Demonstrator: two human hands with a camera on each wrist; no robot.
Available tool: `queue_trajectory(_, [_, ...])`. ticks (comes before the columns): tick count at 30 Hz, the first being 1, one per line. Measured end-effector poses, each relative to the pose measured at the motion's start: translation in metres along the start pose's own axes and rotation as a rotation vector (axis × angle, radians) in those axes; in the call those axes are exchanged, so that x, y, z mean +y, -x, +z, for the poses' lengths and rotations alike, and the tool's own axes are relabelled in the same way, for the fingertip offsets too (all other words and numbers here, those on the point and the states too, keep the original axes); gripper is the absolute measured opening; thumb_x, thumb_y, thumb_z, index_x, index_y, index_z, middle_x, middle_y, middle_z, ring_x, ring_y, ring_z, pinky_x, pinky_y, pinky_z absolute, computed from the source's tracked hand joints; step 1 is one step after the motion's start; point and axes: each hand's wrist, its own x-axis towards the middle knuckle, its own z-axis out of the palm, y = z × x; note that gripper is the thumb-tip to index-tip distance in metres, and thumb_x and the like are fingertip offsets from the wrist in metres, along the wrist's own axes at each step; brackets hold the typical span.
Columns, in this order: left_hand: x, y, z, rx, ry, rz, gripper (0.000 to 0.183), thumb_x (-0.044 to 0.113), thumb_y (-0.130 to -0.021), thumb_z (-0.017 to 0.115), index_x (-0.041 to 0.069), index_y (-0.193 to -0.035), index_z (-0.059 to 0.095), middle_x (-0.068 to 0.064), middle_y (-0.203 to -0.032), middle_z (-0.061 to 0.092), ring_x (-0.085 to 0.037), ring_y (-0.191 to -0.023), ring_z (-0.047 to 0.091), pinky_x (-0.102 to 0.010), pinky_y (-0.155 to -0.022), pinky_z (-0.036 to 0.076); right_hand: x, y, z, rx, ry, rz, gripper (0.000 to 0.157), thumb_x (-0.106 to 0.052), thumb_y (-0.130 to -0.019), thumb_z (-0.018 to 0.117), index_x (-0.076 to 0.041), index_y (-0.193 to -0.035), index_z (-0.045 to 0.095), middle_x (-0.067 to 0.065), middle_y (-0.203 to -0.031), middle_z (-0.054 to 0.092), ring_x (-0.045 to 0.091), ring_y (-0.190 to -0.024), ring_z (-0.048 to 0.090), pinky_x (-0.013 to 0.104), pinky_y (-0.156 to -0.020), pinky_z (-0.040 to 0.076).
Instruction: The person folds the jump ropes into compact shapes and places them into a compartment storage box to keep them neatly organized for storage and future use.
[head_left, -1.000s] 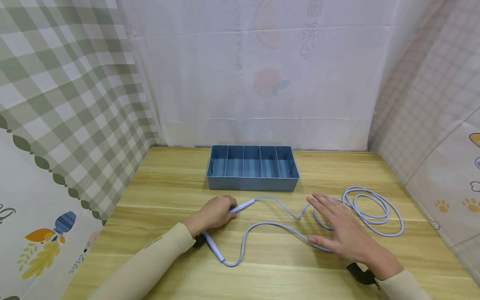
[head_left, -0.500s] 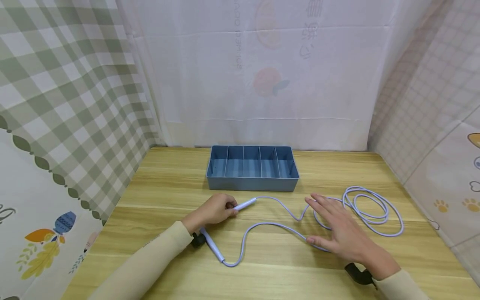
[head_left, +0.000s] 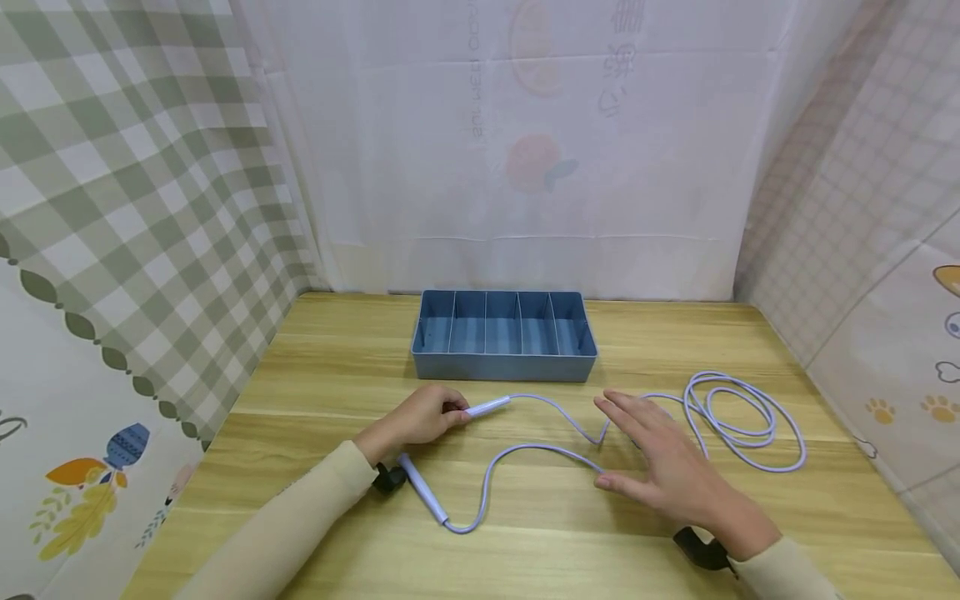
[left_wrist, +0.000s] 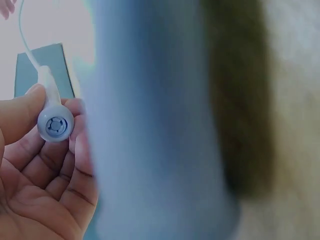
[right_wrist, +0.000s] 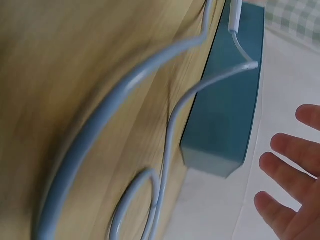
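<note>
A light purple jump rope [head_left: 540,447] lies over the wooden table. My left hand [head_left: 420,417] pinches one of its handles [head_left: 489,407] between thumb and fingers. In the left wrist view, that handle's round end [left_wrist: 55,126] faces the camera, with the fingers curled behind it. The second handle [head_left: 425,492] rests on the table just beneath my left wrist; it fills the left wrist view as a large blur [left_wrist: 155,120]. My right hand [head_left: 667,467], fingers straight and slightly spread, is over the cord. In the right wrist view, its fingers [right_wrist: 290,175] hold nothing.
Behind the rope stands a blue-grey box [head_left: 506,367] divided into several compartments. The rope's loose coil [head_left: 750,433] lies at the right of the table [head_left: 337,350]. Printed cloth curtains [head_left: 375,167] enclose the back and both sides.
My left hand shifts slightly left and away from me, still holding the handle. My right hand drifts a little to the left over the cord, staying open. The box stays put.
</note>
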Motion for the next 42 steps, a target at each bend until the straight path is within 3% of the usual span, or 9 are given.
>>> queue_trajectory(11, [0.0, 0.001, -0.005, 0.003, -0.024, 0.015, 0.009, 0.021, -0.092, 0.065, 0.014, -0.094, 0.071, 0.009, -0.077, 0.062, -0.006, -0.069, 0.052, -0.024, -0.063, 0.046, -0.028, -0.018, 0.016, 0.05, -0.117, -0.104, 0.086, -0.048, -0.075, 0.078, -0.011, -0.143, 0.043, 0.004, -0.141, 0.048, 0.023, -0.129, 0.044, 0.02, -0.11, 0.021])
queue_trajectory(24, [-0.003, 0.003, -0.008, -0.008, 0.016, 0.021, 0.01, 0.019, -0.093, 0.064, 0.012, -0.095, 0.071, 0.006, -0.078, 0.065, -0.008, -0.068, 0.053, -0.024, -0.06, 0.046, -0.06, -0.032, 0.04, 0.018, -0.252, -0.148, 0.074, -0.047, -0.079, 0.075, -0.012, -0.138, 0.049, -0.002, -0.136, 0.052, 0.019, -0.125, 0.048, 0.024, -0.107, 0.029])
queue_trajectory(31, [-0.004, 0.002, -0.009, -0.03, 0.025, 0.001, 0.01, 0.021, -0.093, 0.064, 0.015, -0.095, 0.072, 0.004, -0.08, 0.067, -0.008, -0.068, 0.053, -0.024, -0.06, 0.046, -0.079, -0.036, 0.05, -0.024, -0.303, -0.13, 0.07, -0.048, -0.081, 0.073, -0.021, -0.14, 0.046, -0.003, -0.133, 0.054, 0.016, -0.123, 0.05, 0.036, -0.1, 0.041])
queue_trajectory(36, [-0.003, 0.001, -0.01, -0.029, 0.019, 0.016, 0.011, 0.022, -0.093, 0.064, 0.014, -0.096, 0.072, 0.004, -0.08, 0.067, -0.008, -0.068, 0.054, -0.025, -0.061, 0.047, -0.092, -0.04, 0.06, -0.039, -0.354, -0.153, 0.065, -0.047, -0.083, 0.071, -0.018, -0.137, 0.049, -0.002, -0.129, 0.058, 0.015, -0.119, 0.053, 0.036, -0.096, 0.044])
queue_trajectory(42, [-0.005, -0.001, -0.011, -0.029, 0.004, 0.023, 0.012, 0.022, -0.093, 0.064, 0.014, -0.097, 0.072, 0.004, -0.079, 0.068, -0.007, -0.067, 0.053, -0.024, -0.06, 0.047, -0.11, -0.046, 0.07, -0.034, -0.412, -0.121, 0.06, -0.048, -0.081, 0.073, -0.019, -0.131, 0.055, -0.005, -0.124, 0.06, 0.011, -0.116, 0.054, 0.032, -0.097, 0.044])
